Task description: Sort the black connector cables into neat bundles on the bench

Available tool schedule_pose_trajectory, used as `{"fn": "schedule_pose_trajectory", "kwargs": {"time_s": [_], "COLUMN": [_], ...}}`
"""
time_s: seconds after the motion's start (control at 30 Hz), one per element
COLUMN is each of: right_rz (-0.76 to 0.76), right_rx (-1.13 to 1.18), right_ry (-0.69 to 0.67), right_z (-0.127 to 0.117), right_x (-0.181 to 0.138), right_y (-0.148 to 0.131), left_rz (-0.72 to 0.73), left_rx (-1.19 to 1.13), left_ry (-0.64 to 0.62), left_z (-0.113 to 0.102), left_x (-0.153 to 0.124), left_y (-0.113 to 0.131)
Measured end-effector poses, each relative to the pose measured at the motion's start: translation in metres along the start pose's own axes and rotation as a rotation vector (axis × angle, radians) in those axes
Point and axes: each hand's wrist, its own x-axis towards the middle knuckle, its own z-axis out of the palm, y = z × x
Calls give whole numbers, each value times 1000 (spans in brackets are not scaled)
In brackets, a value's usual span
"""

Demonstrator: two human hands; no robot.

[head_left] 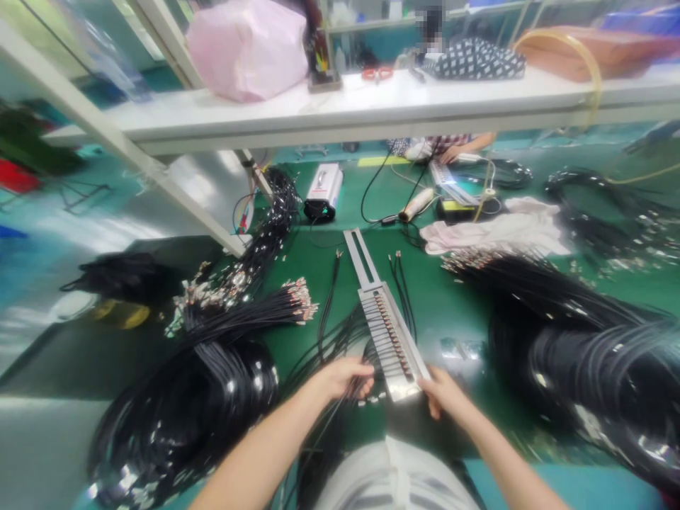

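A long metal fixture (396, 347) lies slanted across the green mat in front of me, its slotted bar (362, 258) pointing away. A row of black cables runs into slots along its left side, with copper-coloured ends lined up inside. My left hand (350, 377) is closed round black cables (334, 347) just left of the fixture. At the fixture's near right corner, my right hand (442, 391) grips its edge, thumb on top. A few loose cables (329, 301) lie left of the bar and a few more cables (402, 283) lie right of it.
Large bundles of black cable, a left bundle (185, 404) and a right bundle (589, 354), flank the work area. A silver box (323, 191), a pinkish cloth (494, 230) and a soldering-iron-like tool (416, 205) lie beyond. Overhead is a white shelf (340, 113). A co-worker's hand (462, 149) works opposite.
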Motion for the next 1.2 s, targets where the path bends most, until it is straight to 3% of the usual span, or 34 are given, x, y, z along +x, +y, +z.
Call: {"fn": "schedule_pose_trajectory", "kwargs": {"time_s": [0.13,0.27,0.47,0.63,0.83,0.93,1.0,1.13,1.2], "right_rz": [20,35,41,58,59,61,60,45,43], "right_rx": [0,7,51,81,82,74,73,70,64], "right_ry": [1,-3,72,72,63,61,67,38,36], "right_z": [1,1,7,13,15,16,17,15,15], "right_x": [1,-2,-11,-15,-17,-18,-19,-21,-21], "right_y": [2,-2,-12,-17,-22,-24,-25,-26,-27], "left_rz": [62,5,-27,-52,-45,-86,-9,390,502], "left_rx": [-115,-118,-21,-7,40,59,139,266,271], "left_ry": [-115,-152,-148,-322,-288,-381,-280,396,592], "left_z": [15,19,-4,-17,-32,-30,-29,-44,-57], "left_x": [-10,-11,-8,-14,-20,-26,-30,-28,-20], "left_y": [3,6,8,16,14,11,15,36,47]}}
